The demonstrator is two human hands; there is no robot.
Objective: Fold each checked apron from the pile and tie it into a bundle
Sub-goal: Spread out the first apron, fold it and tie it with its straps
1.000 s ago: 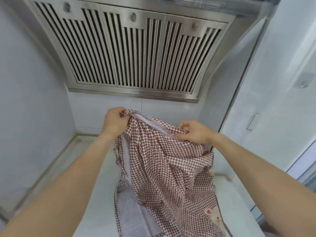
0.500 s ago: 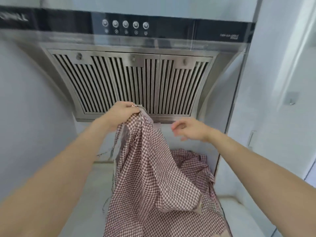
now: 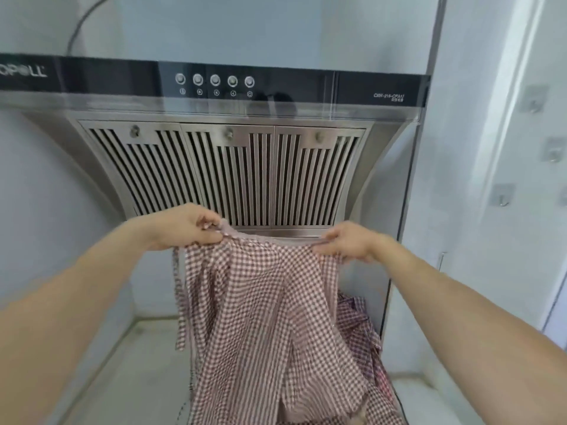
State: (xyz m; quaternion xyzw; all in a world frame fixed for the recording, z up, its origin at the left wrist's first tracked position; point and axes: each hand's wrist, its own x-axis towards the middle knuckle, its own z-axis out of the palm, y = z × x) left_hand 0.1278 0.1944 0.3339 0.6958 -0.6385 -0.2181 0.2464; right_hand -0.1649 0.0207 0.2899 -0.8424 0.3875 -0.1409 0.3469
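head cam, faces fwd, range hood [image 3: 227, 167] close

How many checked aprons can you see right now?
2: one checked apron held up by the left hand and right hand; another crumpled on the counter behind it. More may be hidden.

the range hood [image 3: 239, 87] shows partial lettering "opoll" at left and model code "cxw-216-opa17" at right.

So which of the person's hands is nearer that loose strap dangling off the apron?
Left. The left hand grips the apron edge almost directly above the dangling strap. The right hand grips the same top edge, well across to the right.
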